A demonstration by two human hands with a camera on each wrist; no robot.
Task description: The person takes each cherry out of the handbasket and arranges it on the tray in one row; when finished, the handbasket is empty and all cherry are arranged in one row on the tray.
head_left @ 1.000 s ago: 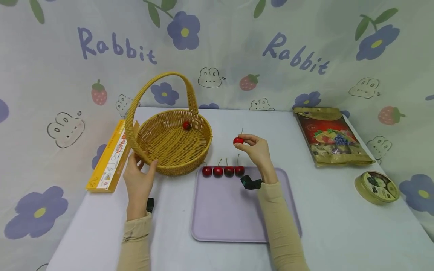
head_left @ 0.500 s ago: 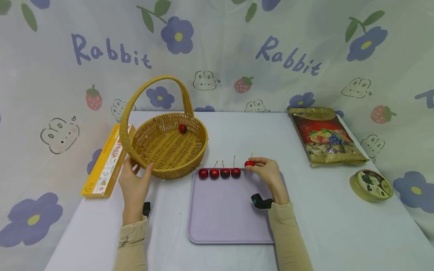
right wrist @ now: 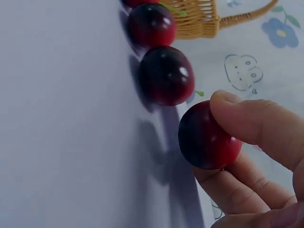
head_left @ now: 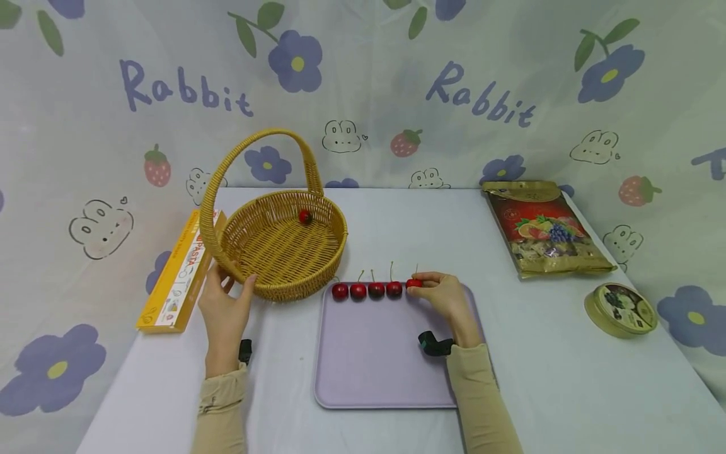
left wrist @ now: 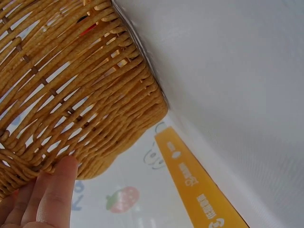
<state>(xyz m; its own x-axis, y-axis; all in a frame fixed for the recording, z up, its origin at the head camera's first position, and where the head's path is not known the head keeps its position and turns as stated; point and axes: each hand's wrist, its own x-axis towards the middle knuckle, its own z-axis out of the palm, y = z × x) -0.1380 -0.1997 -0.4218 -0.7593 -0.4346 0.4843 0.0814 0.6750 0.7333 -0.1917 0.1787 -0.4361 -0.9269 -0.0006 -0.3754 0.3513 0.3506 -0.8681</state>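
Observation:
My right hand (head_left: 445, 299) pinches a dark red cherry (right wrist: 204, 137) between thumb and fingers, its thin stem pointing up. It is at the far edge of the lilac tray (head_left: 386, 366), at the right end of a row of several cherries (head_left: 376, 290). In the right wrist view a small gap parts it from the neighbouring cherry (right wrist: 166, 76). At the left, my left hand (head_left: 227, 309) holds the near left rim of a yellow wicker basket (head_left: 300, 291), by the foot of its tall handle. One cherry (head_left: 305, 216) lies inside the basket, against the back wall.
A yellow pasta box (head_left: 178, 277) lies left of the basket, close to the left hand. On the right side are a gold and red fruit-print bag (head_left: 544, 230) and a round gold tin (head_left: 621, 310). A printed curtain (head_left: 374, 94) hangs behind the white table.
My right hand has brought the cherry down and slightly right, from above the table behind the tray to the end of the row. The left hand keeps its hold on the basket.

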